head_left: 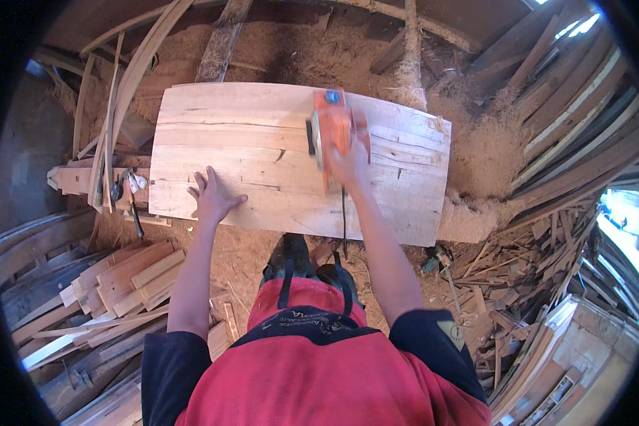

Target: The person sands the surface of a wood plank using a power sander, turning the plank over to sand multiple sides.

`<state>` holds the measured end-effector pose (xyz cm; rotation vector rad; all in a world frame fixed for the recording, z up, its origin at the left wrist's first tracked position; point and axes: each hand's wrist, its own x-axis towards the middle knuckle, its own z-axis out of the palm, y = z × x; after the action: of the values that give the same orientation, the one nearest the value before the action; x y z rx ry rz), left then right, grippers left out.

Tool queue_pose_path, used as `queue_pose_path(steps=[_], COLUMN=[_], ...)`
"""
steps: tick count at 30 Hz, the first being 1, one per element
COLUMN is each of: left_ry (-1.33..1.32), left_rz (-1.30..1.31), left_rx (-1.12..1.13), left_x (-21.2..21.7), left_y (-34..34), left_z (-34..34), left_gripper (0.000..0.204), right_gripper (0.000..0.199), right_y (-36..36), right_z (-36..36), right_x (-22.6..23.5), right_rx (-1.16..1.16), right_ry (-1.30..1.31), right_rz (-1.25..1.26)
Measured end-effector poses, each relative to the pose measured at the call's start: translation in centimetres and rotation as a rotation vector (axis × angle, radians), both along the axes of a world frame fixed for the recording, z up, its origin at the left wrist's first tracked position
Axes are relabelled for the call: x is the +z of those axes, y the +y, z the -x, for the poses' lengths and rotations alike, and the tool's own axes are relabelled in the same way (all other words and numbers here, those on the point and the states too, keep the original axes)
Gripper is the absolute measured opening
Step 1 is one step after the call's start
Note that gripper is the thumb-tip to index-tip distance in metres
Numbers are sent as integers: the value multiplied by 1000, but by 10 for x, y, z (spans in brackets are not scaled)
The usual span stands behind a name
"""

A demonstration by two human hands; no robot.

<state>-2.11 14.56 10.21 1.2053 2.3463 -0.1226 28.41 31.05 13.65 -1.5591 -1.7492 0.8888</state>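
A wide pale wooden board (263, 177) with dark cracks lies flat across the workspace in front of me. My right hand (349, 165) grips an orange electric hand planer (331, 121) with a blue knob, which rests on the board right of its middle. Some blur shows on the planer and the hand. A dark cord (343, 224) hangs from the tool over the near edge. My left hand (215, 201) lies on the near left part of the board, fingers spread, holding nothing.
At the left, a hammer (134, 213) lies by the board's end. Stacked wood pieces (135, 277) fill the lower left. Shavings (486, 167) are heaped at the right, with curved planks (582, 128) beyond. Scrap wood (518, 284) covers the floor at lower right.
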Motion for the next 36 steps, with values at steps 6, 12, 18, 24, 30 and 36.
queue_pose_path(steps=[6,12,18,24,30,36], left_ry=[-17,-23,-62,-88,2,-71], left_rz=[-26,-108,-36,-22,-114,4], left_rx=[16,-6,65,87,-7,33], left_x=[-10,-20,4,9,-6,14], left_y=[0,-6,-3,0,-18,-19], left_z=[5,10,0,-3,12,113], left_gripper=[142,142,140,140,130,129], right_gripper=[27,22,25,27,40,33], right_y=[-220,-248,-111,57,58,-173], right_z=[-79,-79,-5,68,79,1], right_x=[31,36,23,-17,-14,-3], right_rx=[-5,-56,-47,-76,-49,15], right_ry=[229,130,126,4,14,207], right_rz=[336,455,171,-169,199,186])
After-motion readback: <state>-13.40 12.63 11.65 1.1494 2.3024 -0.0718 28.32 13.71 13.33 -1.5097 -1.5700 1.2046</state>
